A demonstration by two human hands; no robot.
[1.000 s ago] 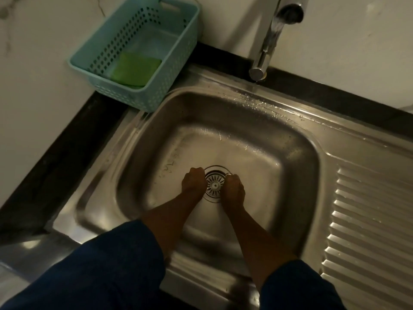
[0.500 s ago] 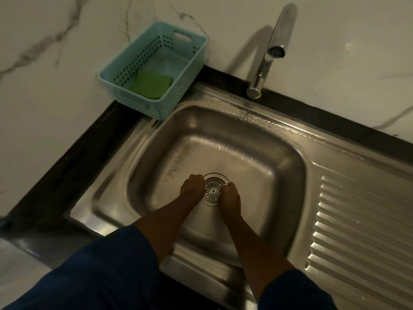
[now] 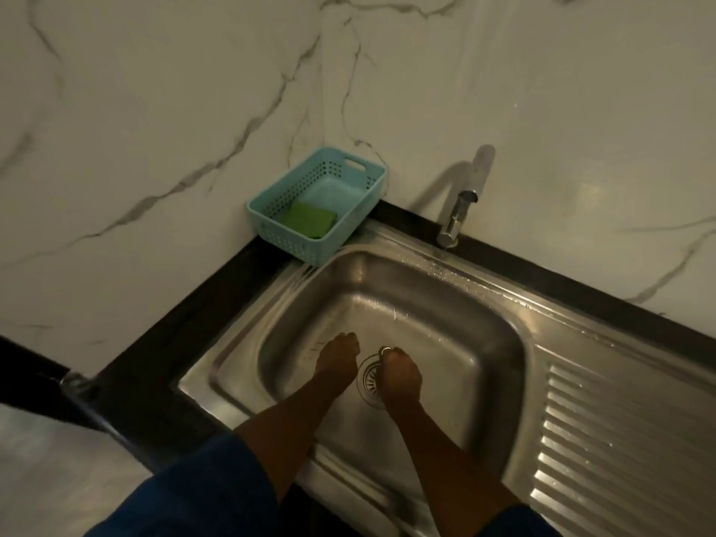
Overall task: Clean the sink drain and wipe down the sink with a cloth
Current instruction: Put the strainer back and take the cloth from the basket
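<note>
The stainless steel sink (image 3: 484,343) fills the lower middle of the view, with its round slotted drain (image 3: 370,381) in the basin floor. My left hand (image 3: 336,362) rests on the basin floor just left of the drain, fingers loosely extended and holding nothing. On the drain's right edge sits my right hand (image 3: 399,375), its fingers curled down over the rim. A ring glints on one finger. Its fingertips are hidden, so a grip on the strainer does not show. A green cloth or sponge (image 3: 308,220) lies in the teal basket (image 3: 271,230).
The teal basket stands at the sink's back left corner against the marble wall. A chrome tap (image 3: 459,215) rises behind the basin. A ribbed draining board (image 3: 627,439) lies to the right. A black counter edge (image 3: 186,327) borders the sink.
The view has drawn back and up, showing more wall. My left hand has shifted off the drain to the left and its fingers have loosened. My right hand stays at the drain's right edge.
</note>
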